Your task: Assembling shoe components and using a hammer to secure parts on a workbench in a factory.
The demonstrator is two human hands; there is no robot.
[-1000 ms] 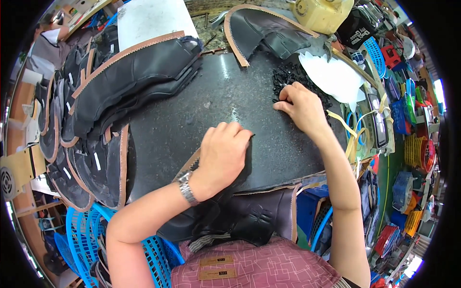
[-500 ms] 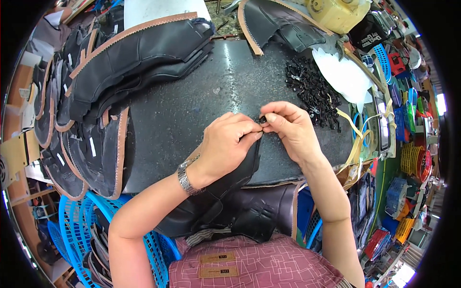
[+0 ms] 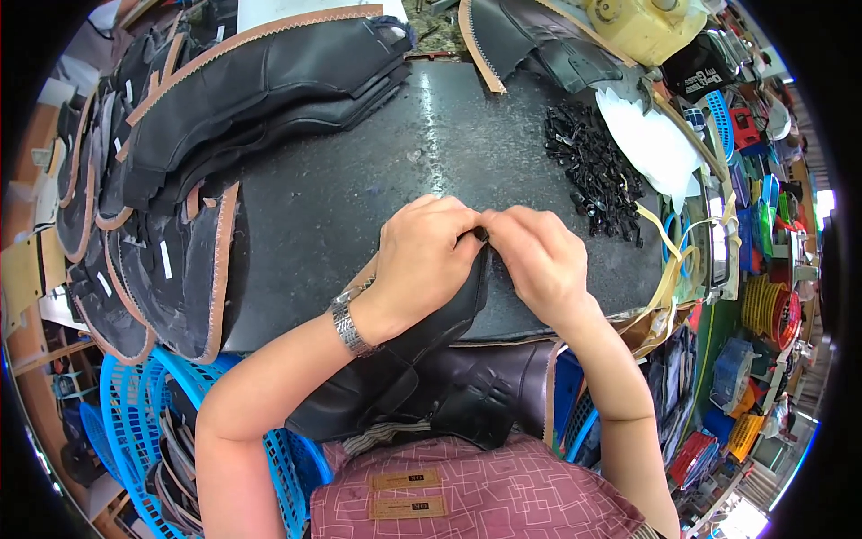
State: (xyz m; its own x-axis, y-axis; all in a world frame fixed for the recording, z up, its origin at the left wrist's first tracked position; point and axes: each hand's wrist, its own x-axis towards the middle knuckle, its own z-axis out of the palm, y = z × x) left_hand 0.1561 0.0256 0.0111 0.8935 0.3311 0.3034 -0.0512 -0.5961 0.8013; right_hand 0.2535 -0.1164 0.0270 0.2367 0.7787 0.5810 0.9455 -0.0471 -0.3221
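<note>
A black leather boot upper lies across my lap and over the table's near edge, its narrow strip rising between my hands. My left hand, with a metal watch on its wrist, is closed on the tip of that strip. Right against it, my right hand pinches at the same tip, fingers bent. A small black piece, apparently a zipper slider, just shows between the fingertips; the fingers hide most of it. To the right lies a pile of similar small black sliders on the dark tabletop.
Stacked black boot uppers with tan edging fill the table's left, and another upper lies at the back. A yellow container and white sheet are at right. Blue plastic baskets stand below, left.
My right hand has turned over and its fingers have come down against my left fingertips, covering the small black piece that showed before. The view has shifted slightly.
</note>
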